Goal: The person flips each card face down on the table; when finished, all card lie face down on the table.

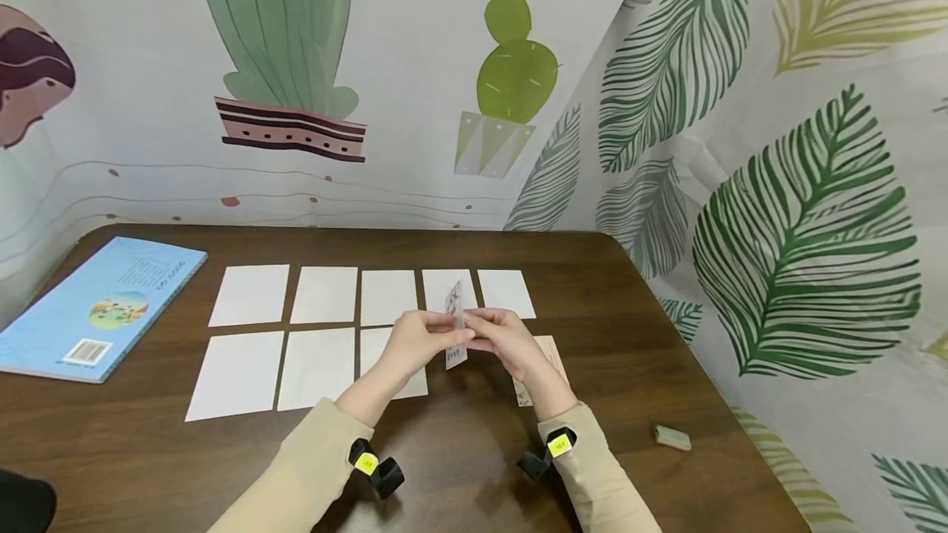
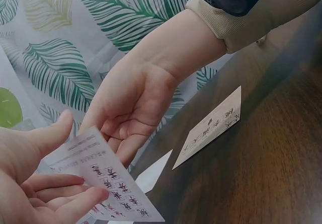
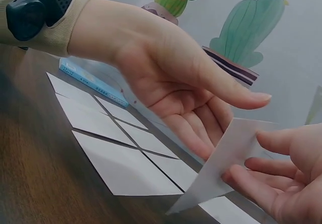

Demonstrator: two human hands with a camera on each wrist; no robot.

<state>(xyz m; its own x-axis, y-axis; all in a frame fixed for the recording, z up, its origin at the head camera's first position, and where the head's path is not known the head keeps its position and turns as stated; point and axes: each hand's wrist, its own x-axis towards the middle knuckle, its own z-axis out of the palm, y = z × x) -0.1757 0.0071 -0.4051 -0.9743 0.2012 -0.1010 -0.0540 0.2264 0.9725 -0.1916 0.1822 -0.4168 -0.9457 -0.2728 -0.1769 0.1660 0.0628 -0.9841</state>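
In the head view my left hand (image 1: pixel 418 340) and right hand (image 1: pixel 511 340) meet over the table, holding one thin card (image 1: pixel 455 352) upright between them. Lines of characters and a small picture cover the card's left side (image 2: pixel 118 183); its other side (image 3: pixel 214 168) is blank white. The left fingers lie against the printed face, with the thumb extended past the card's edge. My right thumb and fingertips hold the card from its blank side. Partly under the right wrist lies another printed card (image 1: pixel 522 395), beige and face up.
Blank white cards lie in two rows, among them a far-row card (image 1: pixel 323 294) and a near-row card (image 1: pixel 234 374). A light blue book (image 1: pixel 99 307) rests at the left. Toward the right edge is a small eraser-like block (image 1: pixel 672 437). A black object (image 1: pixel 25 500) shows at lower left.
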